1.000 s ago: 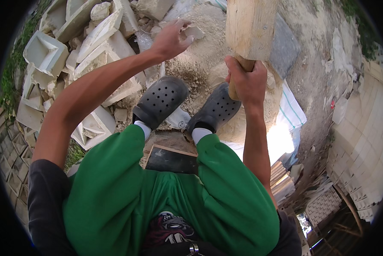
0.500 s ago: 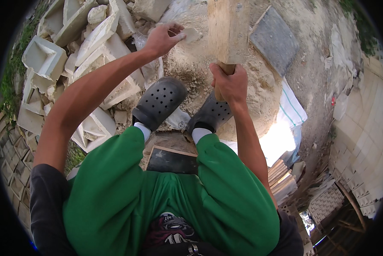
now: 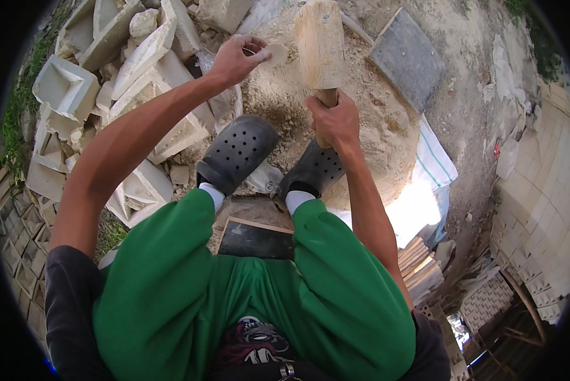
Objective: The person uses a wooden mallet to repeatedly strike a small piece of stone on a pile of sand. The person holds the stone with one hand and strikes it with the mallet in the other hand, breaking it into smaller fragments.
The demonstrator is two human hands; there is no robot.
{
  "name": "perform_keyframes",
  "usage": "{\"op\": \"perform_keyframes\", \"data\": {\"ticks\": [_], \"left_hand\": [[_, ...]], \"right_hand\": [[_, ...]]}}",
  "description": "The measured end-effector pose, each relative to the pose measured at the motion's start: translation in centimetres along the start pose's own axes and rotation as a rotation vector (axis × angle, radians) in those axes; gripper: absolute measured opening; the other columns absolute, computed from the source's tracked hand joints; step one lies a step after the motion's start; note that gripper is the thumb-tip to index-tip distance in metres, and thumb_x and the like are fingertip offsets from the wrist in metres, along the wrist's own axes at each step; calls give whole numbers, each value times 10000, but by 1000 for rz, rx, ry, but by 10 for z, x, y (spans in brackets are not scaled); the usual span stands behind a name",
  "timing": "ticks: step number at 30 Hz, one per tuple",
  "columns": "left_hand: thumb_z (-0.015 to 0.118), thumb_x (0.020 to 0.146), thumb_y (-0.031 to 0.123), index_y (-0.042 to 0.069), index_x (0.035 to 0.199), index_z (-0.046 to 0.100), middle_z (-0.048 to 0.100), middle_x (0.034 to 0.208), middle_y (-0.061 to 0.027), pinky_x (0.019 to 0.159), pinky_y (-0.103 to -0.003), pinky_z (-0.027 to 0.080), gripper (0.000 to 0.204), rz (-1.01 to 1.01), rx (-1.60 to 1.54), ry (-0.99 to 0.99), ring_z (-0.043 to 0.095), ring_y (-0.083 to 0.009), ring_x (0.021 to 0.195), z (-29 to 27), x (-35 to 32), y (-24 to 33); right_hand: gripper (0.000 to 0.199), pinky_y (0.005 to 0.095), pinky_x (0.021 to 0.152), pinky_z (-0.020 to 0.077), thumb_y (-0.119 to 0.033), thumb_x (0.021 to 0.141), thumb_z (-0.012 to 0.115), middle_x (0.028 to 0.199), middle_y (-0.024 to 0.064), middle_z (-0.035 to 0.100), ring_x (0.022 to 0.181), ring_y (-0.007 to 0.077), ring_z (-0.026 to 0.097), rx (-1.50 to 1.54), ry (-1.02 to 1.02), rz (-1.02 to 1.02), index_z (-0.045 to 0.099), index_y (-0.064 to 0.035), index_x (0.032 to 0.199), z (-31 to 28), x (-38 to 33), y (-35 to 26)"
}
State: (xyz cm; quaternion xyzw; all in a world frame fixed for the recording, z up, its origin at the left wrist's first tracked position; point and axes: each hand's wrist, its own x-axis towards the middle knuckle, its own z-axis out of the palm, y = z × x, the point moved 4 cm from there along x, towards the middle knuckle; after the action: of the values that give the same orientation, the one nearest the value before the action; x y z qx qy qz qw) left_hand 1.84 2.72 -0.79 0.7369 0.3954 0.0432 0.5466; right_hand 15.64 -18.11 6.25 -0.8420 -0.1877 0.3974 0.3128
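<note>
My right hand (image 3: 337, 119) is wrapped round the handle of a wooden mallet (image 3: 321, 47), its block-shaped head hanging over the crumbled material. Farther left, the fingers of my left hand (image 3: 237, 59) are curled and pinch a flat, pale broken piece (image 3: 277, 55). Beneath both hands spreads a heap of cream-coloured rubble and powder (image 3: 380, 114). The mallet head hides part of this heap, and there is a gap between the mallet and the piece.
Broken whitish moulds (image 3: 146, 82) are piled at the left. A grey square slab (image 3: 409, 61) lies at the far right of the heap. White sacking (image 3: 434, 159) shows under its right side. Dark clogs (image 3: 239, 151) are on my feet beside the rubble.
The mallet has come down and shifted slightly left, with my right hand moving a little left too. My left hand and the pale piece have barely moved.
</note>
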Motion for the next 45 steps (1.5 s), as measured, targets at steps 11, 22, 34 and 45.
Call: {"op": "perform_keyframes", "data": {"ticks": [11,22,34,45], "left_hand": [[754,905,354,1,1146,674,715,978,-95,762,-292,543,434,47,63,-4,675,-140,867,4,2,1],[741,914,344,2,1120,665,709,967,-98,689,-300,563,407,38,28,33,676,-137,830,6,0,-3],[731,918,357,-14,1070,688,699,979,-109,719,-293,551,403,18,26,71,670,-142,821,0,-9,-16],[728,904,424,0,1120,706,746,952,-117,804,-319,547,476,-36,10,-53,699,-172,859,1,-21,-23]], "right_hand": [[402,399,735,549,-315,783,747,816,192,729,784,306,731,-88,-49,83,707,16,1008,15,5,19],[293,317,504,516,-237,863,754,680,96,680,531,169,660,54,24,-163,679,32,953,30,-1,30],[451,407,718,564,-326,813,760,852,228,731,789,317,743,65,-26,-86,677,81,988,17,-11,3],[391,339,606,549,-320,823,759,732,115,700,597,196,700,14,-93,102,689,24,995,7,-5,8]]}}
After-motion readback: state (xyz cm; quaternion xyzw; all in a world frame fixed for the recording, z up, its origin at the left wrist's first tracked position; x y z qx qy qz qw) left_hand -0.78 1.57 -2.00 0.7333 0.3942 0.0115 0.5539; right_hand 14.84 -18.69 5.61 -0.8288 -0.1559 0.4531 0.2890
